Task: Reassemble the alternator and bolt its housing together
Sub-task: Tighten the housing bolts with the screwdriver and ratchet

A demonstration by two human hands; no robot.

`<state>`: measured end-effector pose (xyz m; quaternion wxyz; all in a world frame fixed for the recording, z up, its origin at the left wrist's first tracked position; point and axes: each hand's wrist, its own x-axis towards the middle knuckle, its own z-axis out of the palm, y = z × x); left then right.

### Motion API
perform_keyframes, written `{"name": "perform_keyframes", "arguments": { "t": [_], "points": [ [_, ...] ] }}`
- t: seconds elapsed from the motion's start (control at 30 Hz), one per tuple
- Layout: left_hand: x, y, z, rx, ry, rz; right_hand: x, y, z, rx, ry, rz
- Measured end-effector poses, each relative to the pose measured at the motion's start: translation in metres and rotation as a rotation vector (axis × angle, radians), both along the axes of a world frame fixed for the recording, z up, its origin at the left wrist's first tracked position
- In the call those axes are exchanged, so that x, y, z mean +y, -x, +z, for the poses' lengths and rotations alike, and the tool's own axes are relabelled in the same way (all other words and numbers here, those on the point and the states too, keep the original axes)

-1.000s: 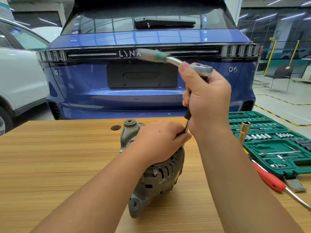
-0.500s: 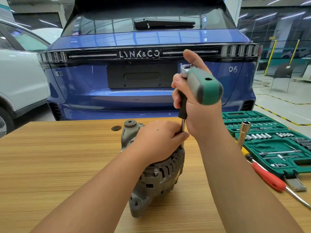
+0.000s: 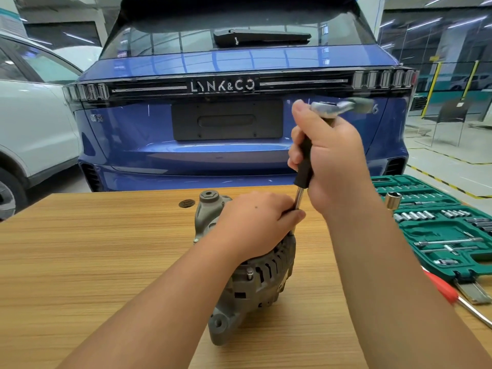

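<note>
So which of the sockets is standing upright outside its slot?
The large chrome socket at the green case's near-left corner; the smaller ones lie in rows.

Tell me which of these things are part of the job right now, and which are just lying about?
In use:
alternator
ratchet wrench with extension bar
left hand, steadying the alternator
right hand, gripping the extension bar

Lying about:
green socket set case
red-handled screwdriver
loose socket
wooden table

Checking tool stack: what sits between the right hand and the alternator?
Head view: an extension bar runs from the right hand down to the alternator; the left hand pinches its lower end.
</note>
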<state>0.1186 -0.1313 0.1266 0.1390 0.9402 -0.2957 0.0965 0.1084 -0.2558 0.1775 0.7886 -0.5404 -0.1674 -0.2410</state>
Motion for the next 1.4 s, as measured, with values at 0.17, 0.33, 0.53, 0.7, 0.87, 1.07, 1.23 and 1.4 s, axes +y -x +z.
{"name": "perform_keyframes", "arguments": {
  "t": [0.17,0.33,0.53,0.7,0.87,1.07,1.23,1.4],
  "points": [
    [0.002,-0.001,-0.001,0.029,0.052,0.005,0.006,0.0,-0.005,-0.204,0.042,0.083],
    [0.003,0.001,0.001,0.029,0.04,0.011,0.011,-0.005,-0.007,-0.224,0.04,0.05],
    [0.004,0.001,0.0,0.038,0.063,0.017,0.002,-0.003,-0.009,-0.199,-0.068,0.418],
    [0.003,-0.001,-0.001,0.016,0.057,0.013,0.011,0.001,-0.002,-0.092,-0.023,0.188],
    [0.001,-0.001,-0.003,-0.01,0.009,-0.022,0.003,0.002,0.002,0.002,0.003,-0.036],
    [0.004,-0.003,-0.002,0.031,0.08,-0.004,0.006,0.002,-0.003,-0.074,0.046,0.21],
    [0.003,-0.001,-0.002,0.024,0.063,0.006,0.01,0.001,-0.005,-0.219,0.058,0.124],
    [0.004,-0.001,-0.002,0.03,0.084,-0.005,0.012,-0.002,-0.007,-0.269,0.095,0.135]
  ]
}}
